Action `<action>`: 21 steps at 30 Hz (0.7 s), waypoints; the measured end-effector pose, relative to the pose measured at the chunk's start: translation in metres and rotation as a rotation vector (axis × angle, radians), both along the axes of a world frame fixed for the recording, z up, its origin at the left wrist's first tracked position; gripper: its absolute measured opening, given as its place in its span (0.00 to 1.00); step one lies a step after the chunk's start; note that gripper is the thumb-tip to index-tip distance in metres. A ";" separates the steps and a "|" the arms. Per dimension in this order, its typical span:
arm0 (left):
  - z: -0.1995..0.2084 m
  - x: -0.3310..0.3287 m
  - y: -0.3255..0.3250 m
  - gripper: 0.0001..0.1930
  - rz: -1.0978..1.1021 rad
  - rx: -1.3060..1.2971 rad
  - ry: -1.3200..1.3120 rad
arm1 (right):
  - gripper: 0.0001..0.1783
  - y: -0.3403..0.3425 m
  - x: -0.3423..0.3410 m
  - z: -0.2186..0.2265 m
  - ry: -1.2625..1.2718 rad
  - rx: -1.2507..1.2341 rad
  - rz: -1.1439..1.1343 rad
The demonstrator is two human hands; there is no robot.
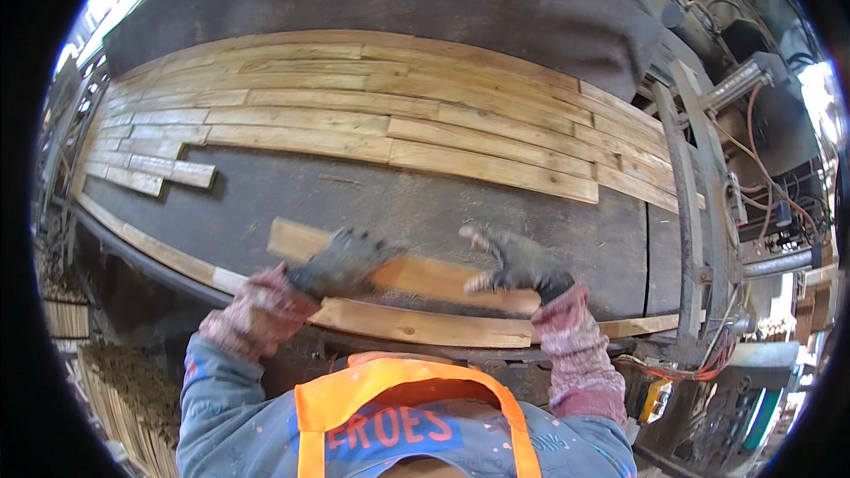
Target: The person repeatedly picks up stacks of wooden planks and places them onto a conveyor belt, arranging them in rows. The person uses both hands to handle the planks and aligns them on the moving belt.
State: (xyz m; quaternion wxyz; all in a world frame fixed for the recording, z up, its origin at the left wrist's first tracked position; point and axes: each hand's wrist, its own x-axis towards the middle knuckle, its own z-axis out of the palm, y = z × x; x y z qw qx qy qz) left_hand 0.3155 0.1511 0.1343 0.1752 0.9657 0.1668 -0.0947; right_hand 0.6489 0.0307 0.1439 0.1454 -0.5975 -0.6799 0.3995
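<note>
Both my hands wear dark, worn work gloves. My left hand (pixel 341 261) reaches across a short wooden board (pixel 434 281) from above and appears to grip it, though motion blurs its fingers. This board lies slantwise over the dark table surface, its left end farther from me. My right hand (pixel 522 261) is near the board's right end, thumb and fingers spread apart. Just on my side of the board, a row of wooden strips (pixel 425 323) runs along the table's near edge.
Rows of fitted boards (pixel 319 128) cover the table's far half. Short pieces (pixel 173 170) stick out at the left. A metal frame (pixel 691 212) with hoses and cables crosses the right end. Stacked wood strips (pixel 124 398) stand at the lower left.
</note>
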 end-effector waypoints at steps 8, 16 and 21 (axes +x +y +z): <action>-0.010 0.068 0.032 0.42 0.250 0.458 -0.665 | 0.46 -0.054 0.051 -0.012 0.722 -0.182 -0.649; -0.061 0.103 -0.006 0.37 0.290 0.289 -0.067 | 0.46 -0.104 0.117 -0.029 1.757 -0.175 -0.768; -0.030 0.133 -0.012 0.36 0.244 0.480 -0.725 | 0.50 -0.116 0.122 -0.047 0.782 -0.224 -0.702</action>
